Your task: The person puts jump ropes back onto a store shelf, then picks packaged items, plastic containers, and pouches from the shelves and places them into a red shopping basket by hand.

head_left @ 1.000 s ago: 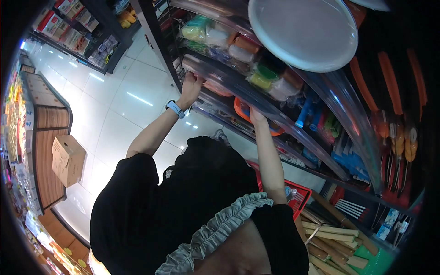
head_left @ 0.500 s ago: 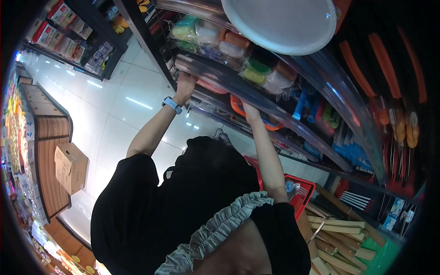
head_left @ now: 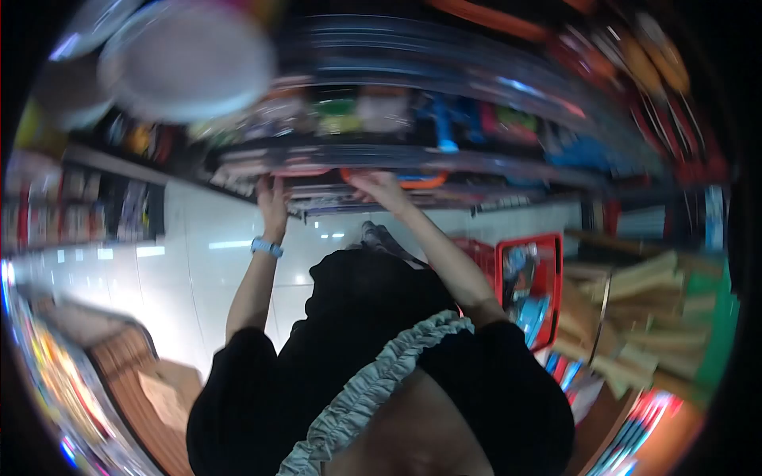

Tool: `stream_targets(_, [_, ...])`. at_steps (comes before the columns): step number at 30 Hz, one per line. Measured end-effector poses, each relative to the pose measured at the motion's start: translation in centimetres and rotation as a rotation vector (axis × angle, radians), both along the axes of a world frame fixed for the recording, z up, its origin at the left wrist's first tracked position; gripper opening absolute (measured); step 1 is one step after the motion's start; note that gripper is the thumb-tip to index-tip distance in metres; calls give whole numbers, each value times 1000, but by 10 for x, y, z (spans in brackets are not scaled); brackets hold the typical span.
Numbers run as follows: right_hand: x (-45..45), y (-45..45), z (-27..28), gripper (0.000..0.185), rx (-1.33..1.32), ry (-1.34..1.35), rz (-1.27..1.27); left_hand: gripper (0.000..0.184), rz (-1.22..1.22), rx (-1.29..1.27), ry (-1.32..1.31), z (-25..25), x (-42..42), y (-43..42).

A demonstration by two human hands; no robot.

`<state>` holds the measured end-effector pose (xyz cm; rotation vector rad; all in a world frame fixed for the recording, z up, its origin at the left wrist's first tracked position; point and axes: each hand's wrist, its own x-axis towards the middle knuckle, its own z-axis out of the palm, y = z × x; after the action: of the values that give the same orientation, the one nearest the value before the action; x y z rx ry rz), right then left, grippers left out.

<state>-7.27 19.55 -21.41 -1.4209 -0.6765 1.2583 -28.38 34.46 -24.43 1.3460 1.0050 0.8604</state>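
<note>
My left hand (head_left: 272, 208), with a pale blue watch on its wrist, reaches up to the front edge of a low shelf (head_left: 317, 152). Its fingers point upward and look spread, near a pinkish item (head_left: 300, 171). To its right, my right hand (head_left: 382, 190) is at an orange-rimmed item (head_left: 429, 182) on the shelf beneath the clear edge strip. The hand overlaps the rim's left part. Motion blur hides whether those fingers grip it.
Wrapped colourful goods (head_left: 337, 115) fill the shelf above. A large white round object (head_left: 186, 59) juts out at upper left. A red shopping basket (head_left: 556, 289) with items stands at right, near bundled wooden-handled tools (head_left: 627, 317). A cardboard box (head_left: 171, 389) is at lower left.
The view has swung round, so the shelves now run level across it and the white round object appears farther left. Both hands remain at the low shelf; the left hand's fingers show more plainly.
</note>
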Motion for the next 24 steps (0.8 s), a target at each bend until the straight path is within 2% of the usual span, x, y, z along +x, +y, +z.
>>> stream_targets(2, [-4, -17, -6, 31, 18, 26, -87, 47, -84, 165, 111, -16, -2, -3])
stream_targets(3, [-4, -28, -9, 30, 10, 36, -117, 49, -96, 147, 188, -2, 4, -12])
stream_targets(4, [-2, -41, -13, 29, 3, 47, -145, 50, -164, 428, 335, -24, 0, -3])
stream_targets(5, [2, -55, -17, 29, -1, 58, -174, 49, -166, 514, 430, -9, 6, -13])
stream_targets(7, [9, -87, -25, 27, -51, 78, -317, 49, -218, 432, 331, 6, 18, -28])
stream_targets(9, [12, -118, -35, 26, -90, 117, -465, 44, -294, 558, 342, -15, 23, -32])
stream_targets(11, [11, -155, -40, 26, -111, 157, -606, 38, -397, 450, 338, -39, 23, -42])
stream_targets(12, [10, -173, -52, 26, -166, 145, -674, 37, -482, 301, 317, -47, 27, -49])
stream_targets(13, [8, -192, -60, 28, -179, 154, -712, 36, -559, 149, 302, -47, 34, -62])
stream_targets(17, [-5, -259, -81, 31, -213, 234, -874, 30, -774, -62, 305, -24, 64, -118])
stream_targets(21, [0, -313, -78, 31, -162, 285, -1012, 20, -932, -30, 344, -28, 90, -153])
stream_targets(24, [17, -354, -68, 36, -151, 221, -1085, 15, -1056, -22, 372, -31, 110, -181])
